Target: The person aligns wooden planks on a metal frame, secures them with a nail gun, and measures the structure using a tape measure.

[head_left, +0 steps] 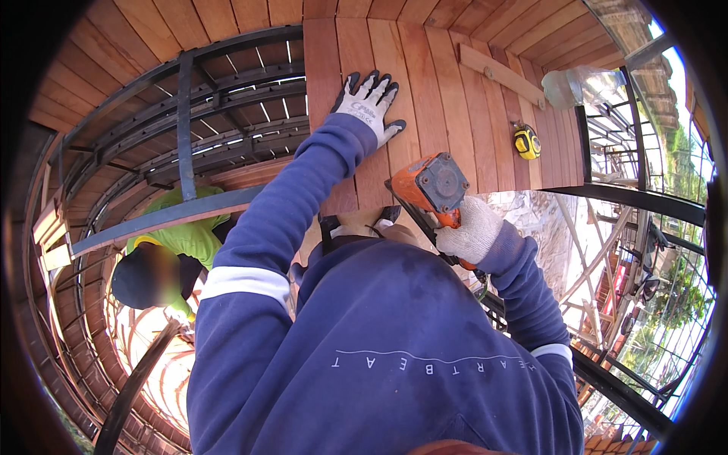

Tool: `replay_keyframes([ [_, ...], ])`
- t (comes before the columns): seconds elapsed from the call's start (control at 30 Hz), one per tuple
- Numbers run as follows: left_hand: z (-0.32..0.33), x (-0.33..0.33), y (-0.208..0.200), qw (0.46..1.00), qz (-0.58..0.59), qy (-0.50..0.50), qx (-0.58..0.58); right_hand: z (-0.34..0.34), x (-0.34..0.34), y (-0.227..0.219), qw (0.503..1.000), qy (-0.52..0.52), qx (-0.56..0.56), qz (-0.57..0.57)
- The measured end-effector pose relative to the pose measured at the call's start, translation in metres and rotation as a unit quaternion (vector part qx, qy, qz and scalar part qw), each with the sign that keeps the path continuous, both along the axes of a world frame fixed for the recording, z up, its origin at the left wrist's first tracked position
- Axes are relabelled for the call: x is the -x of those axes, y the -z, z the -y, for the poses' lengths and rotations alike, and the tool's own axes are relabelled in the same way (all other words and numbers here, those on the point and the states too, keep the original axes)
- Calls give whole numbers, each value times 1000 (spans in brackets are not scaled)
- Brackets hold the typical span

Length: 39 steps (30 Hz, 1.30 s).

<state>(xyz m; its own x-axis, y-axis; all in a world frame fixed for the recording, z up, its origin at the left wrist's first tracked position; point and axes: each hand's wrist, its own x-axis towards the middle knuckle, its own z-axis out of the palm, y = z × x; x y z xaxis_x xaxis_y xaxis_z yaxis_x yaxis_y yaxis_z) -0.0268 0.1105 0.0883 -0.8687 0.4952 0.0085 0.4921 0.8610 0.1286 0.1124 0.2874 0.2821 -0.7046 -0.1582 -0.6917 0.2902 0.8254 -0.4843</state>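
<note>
My left hand (367,110), in a white glove with dark fingertips, lies flat on the reddish wooden boards (447,106), fingers spread. My right hand (472,233), in a whitish knit glove, is wrapped round the handle of an orange and black nail gun (434,184). The gun's grey cap faces up, and its body is over the near edge of the boards. Its nose is hidden, so I cannot tell whether it touches the wood. To the right of the gun, a yellow and black tape measure (526,142) rests on the boards.
A short wooden strip (500,76) lies across the boards near a clear plastic bottle (580,87). At left, a dark metal frame (186,129) has open gaps. Below it bends a person in a bright green top (171,203). A steel beam (644,202) runs right.
</note>
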Motion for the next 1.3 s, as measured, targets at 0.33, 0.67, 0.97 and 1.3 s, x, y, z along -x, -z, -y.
replay_keyframes([
  [0.33, -1, 3, 5, 1000, 4, 0, 11, 15, 4, 15, 998, -48, 39, -3],
  [0.67, 0, 2, 7, 1000, -9, -2, -5, 19, 9, 19, 994, -73, 76, -18],
  [0.97, 1, 2, 6, 1000, -5, -2, 1, 25, 18, 3, 996, -57, 37, 54],
  [1.3, 0, 3, 6, 1000, 1, -3, -10, 4, 3, 1, 997, 41, 62, 26],
])
